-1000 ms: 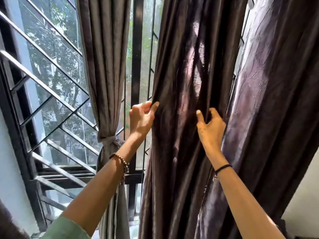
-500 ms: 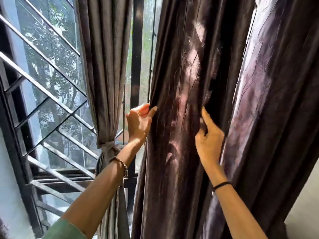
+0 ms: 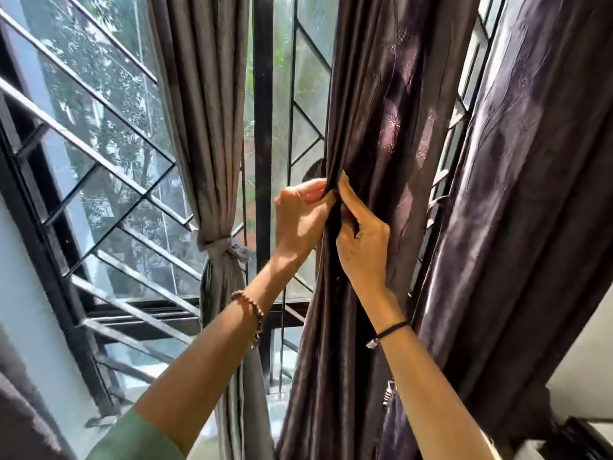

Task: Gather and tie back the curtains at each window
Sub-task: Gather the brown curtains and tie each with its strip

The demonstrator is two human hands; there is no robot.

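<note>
Two hands [image 3: 331,227] around bunched dark curtain [image 3: 381,127]

Looks like a room in a home: tall windows fitted with a black metal grille [image 3: 99,200], long satin drapes, a grey curtain [image 3: 212,127] knotted back with its own tie [image 3: 222,247], a dark curtain [image 3: 381,94] hanging loose, trees and buildings outside

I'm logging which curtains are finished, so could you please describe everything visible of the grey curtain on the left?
The grey curtain is a pale, slightly shiny fabric hanging in vertical pleats before the barred window. It is gathered and cinched at mid-height by a knotted tie of the same cloth, then falls narrow below, behind the left forearm. Neither hand touches it.
</note>
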